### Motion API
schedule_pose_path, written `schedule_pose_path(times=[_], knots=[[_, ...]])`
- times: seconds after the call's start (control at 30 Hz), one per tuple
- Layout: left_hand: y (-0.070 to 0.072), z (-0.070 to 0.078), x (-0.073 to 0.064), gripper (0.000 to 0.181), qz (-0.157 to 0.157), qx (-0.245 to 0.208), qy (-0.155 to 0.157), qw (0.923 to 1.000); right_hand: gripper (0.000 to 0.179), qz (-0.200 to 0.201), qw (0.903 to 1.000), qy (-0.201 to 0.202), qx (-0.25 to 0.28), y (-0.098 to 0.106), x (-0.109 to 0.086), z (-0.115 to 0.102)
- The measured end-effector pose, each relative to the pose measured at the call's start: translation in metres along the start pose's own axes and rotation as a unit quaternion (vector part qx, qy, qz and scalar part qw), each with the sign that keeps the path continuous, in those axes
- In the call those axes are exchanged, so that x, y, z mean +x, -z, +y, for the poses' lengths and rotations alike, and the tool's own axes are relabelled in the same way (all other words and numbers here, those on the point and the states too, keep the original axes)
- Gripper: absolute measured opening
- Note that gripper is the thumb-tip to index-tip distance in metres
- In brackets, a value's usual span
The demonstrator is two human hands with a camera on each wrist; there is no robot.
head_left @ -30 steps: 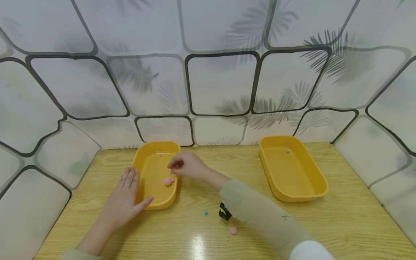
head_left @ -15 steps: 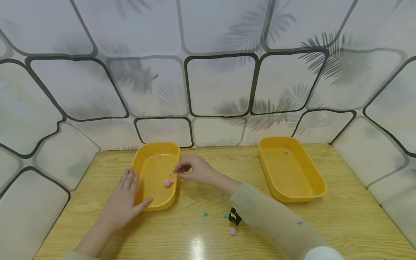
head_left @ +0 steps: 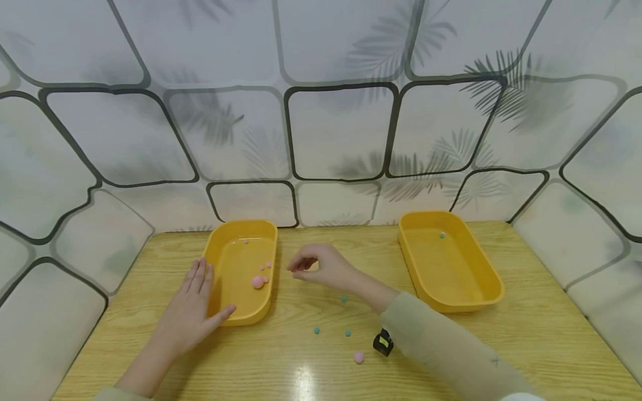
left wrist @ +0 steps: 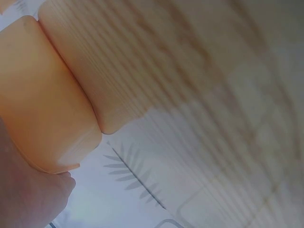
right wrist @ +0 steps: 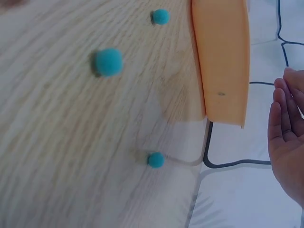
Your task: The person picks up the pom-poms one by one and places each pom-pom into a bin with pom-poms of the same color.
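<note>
In the head view, my left hand [head_left: 188, 312] rests, fingers extended, against the left side of the left yellow tray [head_left: 233, 267]. Inside that tray lie several pink balls, the biggest being a pink ball [head_left: 258, 282] near its right wall. My right hand [head_left: 328, 267] hovers right of this tray with its fingers loosely bent; nothing shows between finger and thumb. On the table below it are three small teal balls, one a teal ball [head_left: 316, 330], also seen as a teal ball [right wrist: 109, 61] in the right wrist view. A pink ball [head_left: 358, 357] lies nearer the front.
A second yellow tray [head_left: 451, 278] stands at the right with one small teal ball [head_left: 442, 235] in it. A black wrist camera [head_left: 383, 342] sits under my right sleeve. Patterned cloth walls [head_left: 341, 133] enclose the wooden table [head_left: 281, 356].
My right hand has drawn back from the left tray toward the right. A small pink ball that was at its fingertips now lies in the tray. My left hand stays put.
</note>
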State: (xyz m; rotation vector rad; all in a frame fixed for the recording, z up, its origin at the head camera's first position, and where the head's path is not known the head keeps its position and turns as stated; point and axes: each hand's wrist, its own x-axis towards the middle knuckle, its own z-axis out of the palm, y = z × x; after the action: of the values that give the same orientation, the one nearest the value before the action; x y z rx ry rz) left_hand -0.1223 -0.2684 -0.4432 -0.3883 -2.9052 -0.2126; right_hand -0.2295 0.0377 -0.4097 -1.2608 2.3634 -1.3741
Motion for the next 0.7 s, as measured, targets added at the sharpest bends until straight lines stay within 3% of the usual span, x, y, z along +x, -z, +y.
schedule_pose_path(times=[0.7], knots=[[0.0,0.0,0.0,0.096,-0.003,0.005,0.002,1.0,0.013,0.025,0.999,-0.035,0.01,0.03,-0.057,-0.009]])
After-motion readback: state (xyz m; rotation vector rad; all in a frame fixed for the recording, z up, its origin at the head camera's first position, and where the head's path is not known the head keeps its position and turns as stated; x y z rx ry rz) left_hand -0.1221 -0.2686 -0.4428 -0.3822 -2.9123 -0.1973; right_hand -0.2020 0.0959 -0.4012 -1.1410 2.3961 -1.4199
